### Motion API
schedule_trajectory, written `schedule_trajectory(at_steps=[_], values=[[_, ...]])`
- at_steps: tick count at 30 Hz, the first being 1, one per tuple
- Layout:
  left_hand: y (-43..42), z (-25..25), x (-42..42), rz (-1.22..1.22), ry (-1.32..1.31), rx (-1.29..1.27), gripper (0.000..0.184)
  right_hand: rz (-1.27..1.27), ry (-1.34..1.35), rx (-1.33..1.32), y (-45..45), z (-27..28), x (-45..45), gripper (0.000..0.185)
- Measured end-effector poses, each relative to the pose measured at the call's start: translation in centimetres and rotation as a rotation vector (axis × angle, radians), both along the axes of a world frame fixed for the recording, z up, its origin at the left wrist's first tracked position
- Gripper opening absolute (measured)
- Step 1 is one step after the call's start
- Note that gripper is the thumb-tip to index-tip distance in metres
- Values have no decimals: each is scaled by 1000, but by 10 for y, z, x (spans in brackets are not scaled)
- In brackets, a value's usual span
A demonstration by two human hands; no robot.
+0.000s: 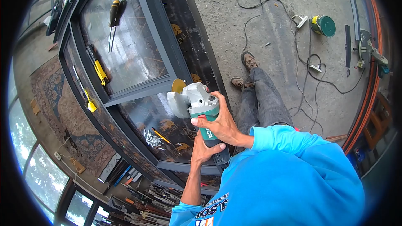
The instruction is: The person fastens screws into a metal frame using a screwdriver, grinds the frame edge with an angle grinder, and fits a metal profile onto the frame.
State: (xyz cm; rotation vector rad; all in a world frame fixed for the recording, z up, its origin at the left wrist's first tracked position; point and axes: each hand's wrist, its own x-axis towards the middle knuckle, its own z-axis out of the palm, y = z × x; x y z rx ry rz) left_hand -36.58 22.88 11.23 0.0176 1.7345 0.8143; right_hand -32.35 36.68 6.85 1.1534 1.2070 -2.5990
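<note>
An angle grinder [203, 105] with a teal and grey body is held in both my hands. My right hand [222, 122] wraps around the body near the grey metal head, thumb across the front. Lower down, my left hand [202, 147] is closed around the dark rear end. A thin gold-coloured disc [179, 86] and a pale guard show at the head's left side. The grinder is over the edge of a dark metal frame [155, 25]; whether the disc touches a bar I cannot tell. Near my left hand lie a pencil [161, 135] and a pile of small silver fasteners [151, 139].
On the framed panels lie screwdrivers [113, 14], a yellow utility knife [100, 73] and a yellow-handled tool [91, 105]. Cables [268, 1] wind over the concrete floor, by a green-lidded bucket [324, 26] and a saw-like machine [372, 54]. Long profiles [146, 199] are stacked below left.
</note>
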Motion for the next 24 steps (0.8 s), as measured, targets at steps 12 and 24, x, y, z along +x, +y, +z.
schedule_trajectory(at_steps=[12, 24], values=[[-1, 0, -6, 7, -12, 23, 86, -14, -42, 26, 3, 11, -5, 105], [7, 1, -4, 24, 10, 3, 91, -1, -16, -27, 10, 10, -9, 103]])
